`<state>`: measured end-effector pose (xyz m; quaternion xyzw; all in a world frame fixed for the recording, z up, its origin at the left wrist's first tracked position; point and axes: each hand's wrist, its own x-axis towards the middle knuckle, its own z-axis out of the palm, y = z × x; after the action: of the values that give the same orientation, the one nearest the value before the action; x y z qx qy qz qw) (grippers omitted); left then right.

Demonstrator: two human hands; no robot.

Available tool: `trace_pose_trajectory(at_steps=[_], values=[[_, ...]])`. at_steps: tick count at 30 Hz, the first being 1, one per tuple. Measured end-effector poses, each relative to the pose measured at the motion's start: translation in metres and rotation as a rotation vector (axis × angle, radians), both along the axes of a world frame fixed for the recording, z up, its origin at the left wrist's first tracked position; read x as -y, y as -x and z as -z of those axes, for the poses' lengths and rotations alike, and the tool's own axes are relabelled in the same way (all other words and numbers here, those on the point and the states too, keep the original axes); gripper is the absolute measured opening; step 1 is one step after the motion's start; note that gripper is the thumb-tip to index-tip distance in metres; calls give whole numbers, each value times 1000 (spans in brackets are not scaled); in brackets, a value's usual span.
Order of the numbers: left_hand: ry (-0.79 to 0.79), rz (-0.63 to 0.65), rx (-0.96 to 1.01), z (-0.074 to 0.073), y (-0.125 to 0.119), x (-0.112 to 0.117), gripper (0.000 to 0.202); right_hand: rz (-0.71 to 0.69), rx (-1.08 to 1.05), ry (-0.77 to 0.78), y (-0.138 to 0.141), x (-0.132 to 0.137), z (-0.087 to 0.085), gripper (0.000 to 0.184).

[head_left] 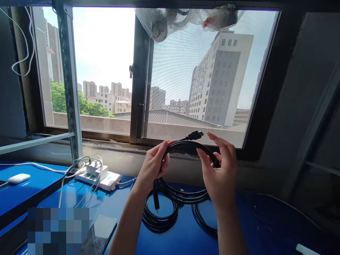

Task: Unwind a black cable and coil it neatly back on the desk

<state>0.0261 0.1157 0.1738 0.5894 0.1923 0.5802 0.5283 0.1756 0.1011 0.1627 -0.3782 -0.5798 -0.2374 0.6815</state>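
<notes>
Coiled cable (191, 142) held in two bare hands above a blue desk (183, 246), in front of a window (134, 78). The left hand (157, 161) is closed on the bundle, thumb uppermost. The right hand (220, 164) holds the other side of the arch with its lower fingers curled round the strands, while its thumb and forefinger stand spread apart. One plug (196, 135) juts out over the arch, its metal tip just beside the right forefinger and not touching it. A second plug (156, 200) hangs tip down beneath the left hand. Lower loops of black cord sag between the wrists; whether they touch the surface below, I cannot tell. On the desk lie a left coil (160, 226) and a right coil (203, 223), the latter partly hidden by the right forearm. To the left, a white power strip (111, 182) bears a white adapter (97, 170), with pale wires looping over both. A phone (102, 230) lies near the left forearm. Farther left, a metal post (71, 88) rises before the glass, and a white puck (19, 179) rests on the blue top.
</notes>
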Motion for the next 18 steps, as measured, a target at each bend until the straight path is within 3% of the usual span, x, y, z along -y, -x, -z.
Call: trace_pose_trajectory(at_steps=[7, 12, 18], values=[[-47, -119, -73, 0, 3, 0, 56, -88, 16, 118, 5, -1, 1, 29], [-18, -226, -115, -3, 3, 4, 45, -118, -34, 91, 7, -1, 0, 27], [25, -222, -111, -3, 3, 5, 45, -206, -142, 152, 5, 3, -3, 26]])
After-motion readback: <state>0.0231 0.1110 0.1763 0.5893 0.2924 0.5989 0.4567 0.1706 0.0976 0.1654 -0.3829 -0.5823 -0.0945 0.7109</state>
